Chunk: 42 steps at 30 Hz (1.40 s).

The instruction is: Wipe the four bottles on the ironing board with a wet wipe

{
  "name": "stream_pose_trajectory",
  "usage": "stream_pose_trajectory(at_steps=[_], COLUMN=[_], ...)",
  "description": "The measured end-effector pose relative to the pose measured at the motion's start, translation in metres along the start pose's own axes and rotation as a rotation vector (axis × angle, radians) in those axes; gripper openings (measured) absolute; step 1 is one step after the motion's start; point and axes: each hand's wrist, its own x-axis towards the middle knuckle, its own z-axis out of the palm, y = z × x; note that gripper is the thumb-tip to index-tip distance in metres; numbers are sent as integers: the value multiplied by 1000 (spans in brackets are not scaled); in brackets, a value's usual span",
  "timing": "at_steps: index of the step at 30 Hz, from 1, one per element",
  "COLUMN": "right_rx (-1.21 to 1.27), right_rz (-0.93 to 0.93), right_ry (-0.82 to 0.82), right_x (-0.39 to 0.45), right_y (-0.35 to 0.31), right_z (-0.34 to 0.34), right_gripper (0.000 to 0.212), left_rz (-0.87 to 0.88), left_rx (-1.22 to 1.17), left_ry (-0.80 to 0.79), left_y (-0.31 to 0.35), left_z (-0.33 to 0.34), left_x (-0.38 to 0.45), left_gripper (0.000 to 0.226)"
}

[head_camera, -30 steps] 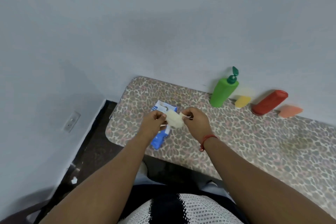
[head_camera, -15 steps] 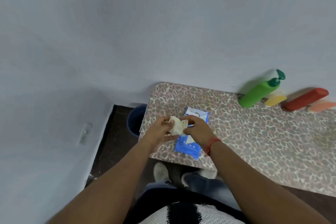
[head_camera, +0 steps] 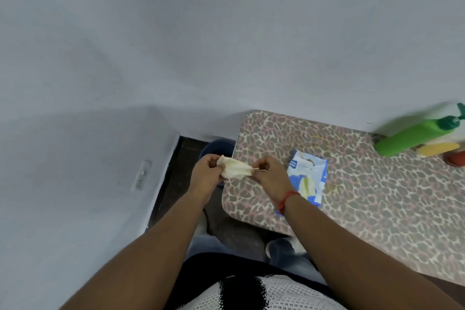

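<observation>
A pale wet wipe (head_camera: 235,170) is stretched between my two hands, just past the left end of the leopard-print ironing board (head_camera: 364,199). My left hand (head_camera: 206,173) pinches its left end and my right hand (head_camera: 268,174) pinches its right end. The blue wipes pack (head_camera: 308,176) lies on the board to the right of my right hand, with a wipe sticking out. At the far right edge stand a green pump bottle (head_camera: 415,137), a yellow bottle (head_camera: 439,150) and part of a red bottle (head_camera: 456,160). A fourth bottle is out of frame.
A blue bin (head_camera: 216,150) stands on the dark floor below my hands, beside the board's end. White walls close in behind and to the left, with a socket (head_camera: 143,174) low on the left wall. My shoes (head_camera: 281,246) show under the board.
The view has swung left, so the bottles have slid to the right edge. My hands have moved off the board's left end and pulled the wipe out wider between them.
</observation>
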Motion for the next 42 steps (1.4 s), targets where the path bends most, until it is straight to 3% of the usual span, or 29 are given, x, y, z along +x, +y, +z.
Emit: stream_pose_trajectory(at_steps=[3, 10, 14, 18, 21, 27, 34, 37, 42], right_rx=[-158, -18, 16, 3, -148, -80, 317, 359, 356], right_rz=[-44, 43, 77, 123, 115, 232, 400, 419, 356], right_ry=[111, 423, 373, 149, 101, 246, 435, 478, 551], right_x=[5, 17, 32, 49, 71, 135, 245, 281, 312], right_y=[-8, -18, -18, -4, 17, 79, 170, 206, 248], right_z=[38, 143, 179, 209, 228, 261, 278, 281, 284], right_gripper=[14, 15, 29, 42, 32, 10, 19, 23, 47], left_rz=[-23, -9, -48, -47, 13, -49, -36, -41, 4], left_rx=[16, 176, 199, 226, 367, 384, 378, 385, 498], left_ry=[-44, -141, -195, -283, -305, -274, -291, -308, -304], left_y=[-3, 0, 0, -11, -28, -85, -179, -215, -256], left_z=[-33, -135, -158, -154, -149, -129, -68, -48, -29], left_x=[26, 74, 88, 103, 120, 195, 308, 348, 394], left_gripper=[10, 5, 13, 14, 15, 6, 22, 22, 20])
